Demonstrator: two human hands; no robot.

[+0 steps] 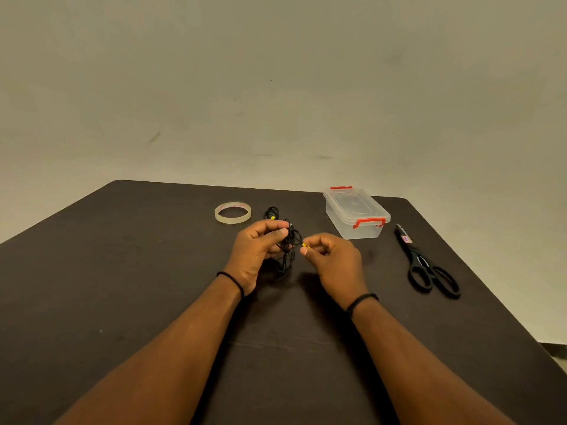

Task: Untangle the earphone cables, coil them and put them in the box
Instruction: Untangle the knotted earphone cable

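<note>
Earphone cables (287, 243), tangled black, sit in my left grip (256, 250); my right grip (333, 256) pinches a yellow piece. Tape roll (232, 212), lidded box (356, 213), scissors (426, 265) ring them on the counter (122, 271).

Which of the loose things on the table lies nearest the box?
The black scissors, lying closed just right of the clear box. The tape roll lies farther off, beyond the hand-held earphone cables.
</note>
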